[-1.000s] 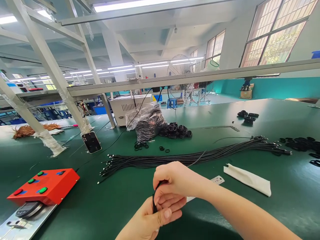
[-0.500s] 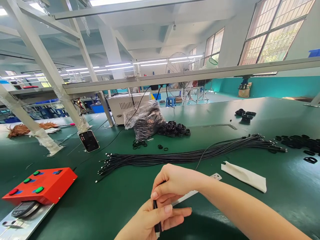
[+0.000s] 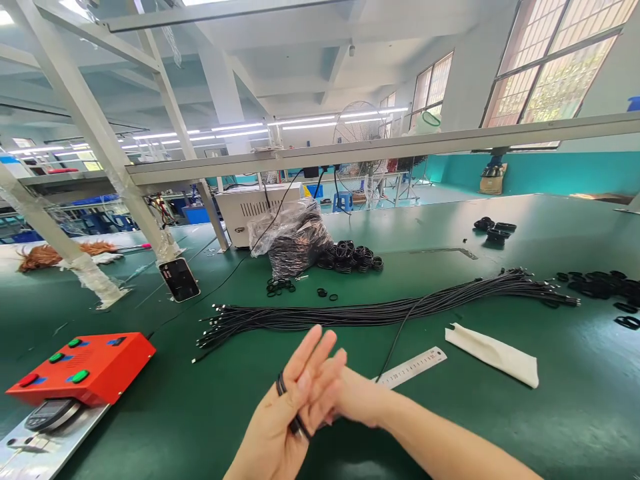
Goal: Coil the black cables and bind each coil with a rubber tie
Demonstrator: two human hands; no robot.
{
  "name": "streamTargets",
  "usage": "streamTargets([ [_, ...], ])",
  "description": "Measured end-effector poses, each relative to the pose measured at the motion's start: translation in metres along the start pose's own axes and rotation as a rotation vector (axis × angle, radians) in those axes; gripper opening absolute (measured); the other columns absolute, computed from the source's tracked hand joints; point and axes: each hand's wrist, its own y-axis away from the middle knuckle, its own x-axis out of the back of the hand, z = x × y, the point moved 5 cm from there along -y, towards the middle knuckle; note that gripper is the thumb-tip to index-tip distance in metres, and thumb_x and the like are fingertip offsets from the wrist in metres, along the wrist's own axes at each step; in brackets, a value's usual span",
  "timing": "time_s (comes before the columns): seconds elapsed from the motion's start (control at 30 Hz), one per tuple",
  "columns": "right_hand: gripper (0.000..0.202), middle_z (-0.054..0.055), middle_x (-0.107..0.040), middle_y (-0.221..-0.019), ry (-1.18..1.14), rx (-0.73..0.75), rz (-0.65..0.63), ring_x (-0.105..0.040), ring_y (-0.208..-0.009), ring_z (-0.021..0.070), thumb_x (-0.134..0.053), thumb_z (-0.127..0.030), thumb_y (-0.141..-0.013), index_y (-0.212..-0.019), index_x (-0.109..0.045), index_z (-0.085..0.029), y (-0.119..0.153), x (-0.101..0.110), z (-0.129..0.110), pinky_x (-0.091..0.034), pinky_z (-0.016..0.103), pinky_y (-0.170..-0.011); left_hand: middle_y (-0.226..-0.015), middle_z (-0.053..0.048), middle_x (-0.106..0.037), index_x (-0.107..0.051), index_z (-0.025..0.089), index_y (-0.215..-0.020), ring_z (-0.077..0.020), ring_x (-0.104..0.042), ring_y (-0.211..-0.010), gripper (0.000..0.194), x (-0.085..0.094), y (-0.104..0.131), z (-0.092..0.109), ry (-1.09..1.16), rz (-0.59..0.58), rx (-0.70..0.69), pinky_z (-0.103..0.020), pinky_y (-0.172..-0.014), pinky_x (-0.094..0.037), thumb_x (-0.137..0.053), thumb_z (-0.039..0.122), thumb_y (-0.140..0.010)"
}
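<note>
Just below the middle of the view, my left hand [image 3: 277, 417] has a black cable [image 3: 281, 385] looped in it, held between thumb and palm, with some fingers stretched upward. My right hand [image 3: 347, 393] overlaps it from the right, its fingers closed in against the left hand and the cable; part of its grip is hidden. A single cable strand runs from behind my right wrist up to the long bundle of black cables [image 3: 350, 317] lying across the table. A steel ruler [image 3: 413, 367] lies partly under my right forearm.
Left front stands a red box with buttons [image 3: 100, 363] beside a digital gauge [image 3: 53, 415]. A phone [image 3: 179, 280] leans on a post. Behind the bundle are a plastic bag [image 3: 297, 243] and black rings [image 3: 350, 257]. At right lie a white sleeve [image 3: 493, 353] and black pieces [image 3: 600, 285].
The right hand has moved lower and now overlaps the left fingers. The straight black piece in the left hand is now seen as a loop. More of the ruler shows.
</note>
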Motion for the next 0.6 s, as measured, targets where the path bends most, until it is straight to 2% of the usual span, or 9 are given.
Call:
streamTargets([
  [0.07,0.032,-0.001,-0.058,-0.064,0.017,-0.040,-0.003,-0.045,-0.050,0.0080,-0.036,-0.027,-0.096,-0.074,-0.055,-0.016,0.007,-0.011,0.004,-0.038,0.018,-0.049,-0.149,0.002,-0.046,-0.059,0.032,-0.129,-0.0224,-0.036,-0.140,0.041,0.011,-0.006,0.006,-0.001,0.084,-0.113,-0.033,-0.114,-0.034,-0.050,0.015,-0.093],
  [0.13,0.032,-0.002,-0.056,-0.061,0.129,-0.068,0.016,-0.046,-0.050,0.0088,-0.036,-0.027,-0.097,-0.071,-0.051,-0.017,0.017,-0.015,0.003,-0.037,0.019,-0.050,-0.150,-0.001,-0.045,-0.062,0.025,-0.126,-0.0218,-0.030,-0.142,0.037,0.023,-0.011,0.006,-0.046,0.164,-0.152,-0.031,-0.117,-0.027,-0.051,0.016,-0.092],
  [0.23,0.028,-0.002,-0.056,-0.059,0.466,-0.093,0.063,-0.047,-0.048,0.0099,-0.041,-0.026,-0.096,-0.072,-0.052,-0.018,0.030,-0.012,-0.006,-0.032,0.021,-0.050,-0.147,-0.007,-0.049,-0.067,0.019,-0.120,-0.0240,-0.034,-0.141,0.032,0.037,-0.018,0.000,-0.047,0.239,-0.153,-0.035,-0.118,-0.026,-0.052,0.018,-0.091],
  [0.33,0.021,-0.001,-0.061,-0.062,0.813,-0.082,0.063,-0.050,-0.047,0.0114,-0.046,-0.022,-0.094,-0.075,-0.055,-0.019,0.040,-0.012,-0.017,-0.028,0.023,-0.049,-0.148,-0.008,-0.047,-0.069,0.019,-0.115,-0.0256,-0.038,-0.138,0.029,0.046,-0.022,-0.007,-0.003,0.326,-0.152,-0.039,-0.116,-0.032,-0.053,0.018,-0.091],
  [0.43,0.013,0.000,-0.065,-0.067,1.094,0.056,0.026,-0.056,-0.051,0.0133,-0.053,-0.018,-0.090,-0.077,-0.057,-0.018,0.045,-0.013,-0.029,-0.025,0.027,-0.048,-0.151,-0.008,-0.044,-0.069,0.020,-0.112,-0.0285,-0.038,-0.139,0.026,0.049,-0.022,-0.013,-0.011,0.381,-0.122,-0.042,-0.112,-0.038,-0.056,0.021,-0.090],
  [0.5,0.011,0.000,-0.066,-0.070,1.177,0.194,0.027,-0.058,-0.056,0.0143,-0.057,-0.018,-0.088,-0.077,-0.058,-0.019,0.044,-0.009,-0.037,-0.025,0.029,-0.049,-0.150,-0.007,-0.045,-0.069,0.021,-0.112,-0.0286,-0.037,-0.139,0.025,0.048,-0.021,-0.018,-0.035,0.388,-0.061,-0.041,-0.110,-0.040,-0.059,0.025,-0.089],
  [0.6,0.011,0.001,-0.066,-0.076,1.137,0.396,0.071,-0.060,-0.068,0.0148,-0.059,-0.020,-0.088,-0.077,-0.059,-0.019,0.033,0.010,-0.046,-0.029,0.028,-0.054,-0.130,-0.011,-0.065,-0.072,0.018,-0.103,-0.0310,-0.049,-0.131,0.022,0.044,-0.020,-0.026,-0.052,0.316,0.044,-0.045,-0.106,-0.044,-0.062,0.032,-0.088],
])
